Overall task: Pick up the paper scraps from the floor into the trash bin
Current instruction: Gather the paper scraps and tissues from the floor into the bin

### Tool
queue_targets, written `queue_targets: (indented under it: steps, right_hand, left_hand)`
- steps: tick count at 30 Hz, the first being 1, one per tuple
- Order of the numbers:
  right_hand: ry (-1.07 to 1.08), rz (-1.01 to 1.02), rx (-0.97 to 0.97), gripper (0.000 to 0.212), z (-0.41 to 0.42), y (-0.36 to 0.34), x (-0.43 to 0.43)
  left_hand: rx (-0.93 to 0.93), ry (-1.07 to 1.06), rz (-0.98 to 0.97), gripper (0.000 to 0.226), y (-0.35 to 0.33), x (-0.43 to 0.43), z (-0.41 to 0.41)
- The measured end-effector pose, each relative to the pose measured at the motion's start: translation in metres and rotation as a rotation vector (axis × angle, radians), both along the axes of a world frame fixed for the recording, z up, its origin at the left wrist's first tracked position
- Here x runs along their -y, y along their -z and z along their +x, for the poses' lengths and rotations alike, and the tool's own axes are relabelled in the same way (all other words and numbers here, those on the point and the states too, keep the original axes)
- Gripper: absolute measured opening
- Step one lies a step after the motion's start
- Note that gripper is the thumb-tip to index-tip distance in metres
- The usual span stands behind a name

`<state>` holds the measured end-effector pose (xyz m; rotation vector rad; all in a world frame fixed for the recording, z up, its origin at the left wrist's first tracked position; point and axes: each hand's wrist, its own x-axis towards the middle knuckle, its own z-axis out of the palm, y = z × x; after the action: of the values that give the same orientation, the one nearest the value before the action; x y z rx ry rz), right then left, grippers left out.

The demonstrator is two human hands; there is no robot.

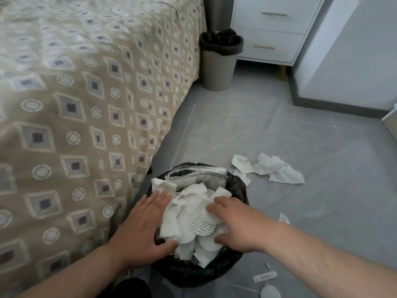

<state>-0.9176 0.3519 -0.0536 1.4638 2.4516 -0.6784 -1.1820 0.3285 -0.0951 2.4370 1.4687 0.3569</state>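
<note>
Your bin (193, 274) sits at the bottom middle of the frame, on the grey floor (322, 136) just beside the bed (86, 104). It has a black bag in it and it is full to the top. White paper (189, 211) is piled up in it, with a shiny silver bag (197, 175) at the far side.

Both your hands are on that pile. Your left hand (146, 222) lies flat on the left side of the paper, with its fingers straight and close together. It holds nothing. Your right hand (234, 224) rests on the right side of the pile. Its fingers are spread and a little bent, and they press on the paper without gripping it.

More scraps (268, 168) lie on the floor, just right of the bin near the middle right of the frame. One small scrap (283, 218) lies by your right arm. A little white packet (264, 276) and a round grey pad (270, 291) lie at the bottom right.

A second bin (219, 67), also with a black bag, stands at the top middle. It is between the bed and the white drawers (275, 29).
</note>
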Motion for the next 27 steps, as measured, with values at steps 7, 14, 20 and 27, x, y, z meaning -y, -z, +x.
queue_targets:
  steps: [7,14,20,27]
  right_hand:
    - [0.035,0.120,-0.090,0.058,0.010,-0.011,0.005]
    - [0.529,0.106,-0.177,0.036,0.138,0.002,-0.009]
    - [0.655,-0.153,0.082,0.040,0.221,0.079,0.026]
    - [0.565,-0.243,0.137,0.052,0.210,0.146,0.037]
  left_hand:
    - [0.026,0.139,0.168,0.086,-0.037,-0.007,0.019]
    - [0.019,0.864,0.318,0.033,-0.066,0.036,0.136]
    - [-0.155,0.873,0.098,0.019,0.056,0.094,0.236]
    - [-0.402,0.566,-0.331,0.076,0.125,0.093,0.287]
